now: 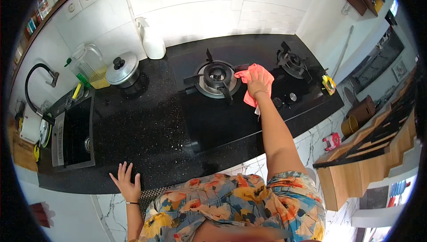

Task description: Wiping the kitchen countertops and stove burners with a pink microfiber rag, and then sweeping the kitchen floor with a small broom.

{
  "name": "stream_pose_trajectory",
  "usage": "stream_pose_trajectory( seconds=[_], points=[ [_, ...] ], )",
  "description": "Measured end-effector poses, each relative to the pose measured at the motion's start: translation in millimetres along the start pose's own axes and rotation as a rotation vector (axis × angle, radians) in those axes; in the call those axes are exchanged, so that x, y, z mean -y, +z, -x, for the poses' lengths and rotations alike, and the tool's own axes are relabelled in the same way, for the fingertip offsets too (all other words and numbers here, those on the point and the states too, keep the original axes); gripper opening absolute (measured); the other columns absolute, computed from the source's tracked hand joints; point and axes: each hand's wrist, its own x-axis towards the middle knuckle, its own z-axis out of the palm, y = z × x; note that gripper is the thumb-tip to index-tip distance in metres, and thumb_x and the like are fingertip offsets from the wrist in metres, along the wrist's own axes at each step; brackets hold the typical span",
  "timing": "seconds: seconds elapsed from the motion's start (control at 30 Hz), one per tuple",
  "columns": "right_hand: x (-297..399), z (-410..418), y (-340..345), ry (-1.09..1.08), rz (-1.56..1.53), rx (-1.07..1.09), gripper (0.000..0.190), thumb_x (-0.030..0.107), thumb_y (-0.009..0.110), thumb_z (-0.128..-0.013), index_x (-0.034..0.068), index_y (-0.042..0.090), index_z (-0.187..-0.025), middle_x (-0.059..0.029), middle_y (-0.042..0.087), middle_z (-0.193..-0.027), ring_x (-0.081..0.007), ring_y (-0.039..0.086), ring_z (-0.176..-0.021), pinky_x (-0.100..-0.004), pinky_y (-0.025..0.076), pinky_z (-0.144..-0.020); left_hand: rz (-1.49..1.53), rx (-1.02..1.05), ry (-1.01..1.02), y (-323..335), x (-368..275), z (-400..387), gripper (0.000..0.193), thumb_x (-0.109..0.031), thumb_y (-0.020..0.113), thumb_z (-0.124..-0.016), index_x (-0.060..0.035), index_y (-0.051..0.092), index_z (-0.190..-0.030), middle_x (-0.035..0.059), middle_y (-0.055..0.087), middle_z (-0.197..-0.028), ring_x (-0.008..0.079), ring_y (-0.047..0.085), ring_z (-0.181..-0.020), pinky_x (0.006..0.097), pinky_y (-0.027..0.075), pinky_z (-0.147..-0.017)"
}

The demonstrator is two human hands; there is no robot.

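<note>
A pink cloth (265, 75) lies bunched on the black glass hob (220, 122), with my right hand (257, 85) on top of it. The cloth is just right of the larger gas burner (216, 75) and touches or nearly touches one of its pan supports. Farther right are the smaller burner (293, 62) and a control knob (293, 97). My left hand (127, 182) rests with fingers spread on the front edge of the speckled black countertop (143, 135). It holds nothing. The fingertips under my right palm are partly hidden.
A lidded metal pot (122, 70), a clear plastic pitcher (91, 65) and a white spray bottle (152, 41) stand along the back wall. At left is a sink (78, 135) with a black faucet (31, 85). A yellow flower-like item (328, 84) sits at the counter's right end.
</note>
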Motion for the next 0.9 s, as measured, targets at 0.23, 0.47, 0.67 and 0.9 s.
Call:
stream_pose_trajectory(
  seconds=[0.23, 0.47, 0.67, 0.9],
  points=[
    [-26.0, -97.8, -6.1, -0.020, 0.056, 0.121, 0.055, 0.047, 0.030, -0.092, 0.031, 0.021, -0.144, -0.0043, 0.005, -0.153, -0.0324, 0.003, -0.140, -0.0588, 0.003, -0.108, 0.071, -0.150, -0.260, 13.7, -53.5, 8.1, 0.038, -0.019, 0.059, -0.084, -0.0114, 0.056, -0.121, 0.0092, 0.049, -0.131, 0.0268, 0.037, -0.129, 0.0531, 0.005, -0.109],
    [-22.9, -186.6, -15.1, -0.097, 0.103, 0.232, 0.070, 0.060, 0.038, -0.084, 0.035, 0.012, -0.145, -0.0039, 0.000, -0.153, -0.0366, 0.004, -0.139, -0.0664, 0.010, -0.104, 0.252, -0.057, -0.236, 48.5, -185.2, -0.3, 0.055, -0.027, 0.065, -0.075, -0.0126, 0.051, -0.127, 0.0121, 0.041, -0.138, 0.0312, 0.029, -0.134, 0.0563, 0.002, -0.108],
    [30.1, -217.3, -10.0, -0.436, 0.197, 0.413, 0.071, 0.061, 0.036, -0.085, 0.032, 0.010, -0.145, -0.0064, -0.004, -0.153, -0.0357, -0.003, -0.140, -0.0614, 0.005, -0.107, -0.002, -0.065, -0.364, 55.5, -203.4, -9.2, 0.059, -0.030, 0.066, -0.075, -0.0162, 0.049, -0.130, 0.0091, 0.040, -0.140, 0.0288, 0.028, -0.134, 0.0555, 0.002, -0.109],
    [49.3, -217.0, 7.9, -0.893, 0.161, 0.400, 0.070, 0.062, 0.034, -0.086, 0.035, 0.009, -0.145, -0.0070, -0.005, -0.153, -0.0337, -0.002, -0.140, -0.0585, 0.002, -0.108, -0.032, -0.029, -0.408, 56.6, -208.5, -11.3, 0.053, -0.027, 0.061, -0.081, -0.0161, 0.049, -0.130, 0.0082, 0.039, -0.141, 0.0274, 0.027, -0.135, 0.0532, 0.001, -0.110]
  ],
)
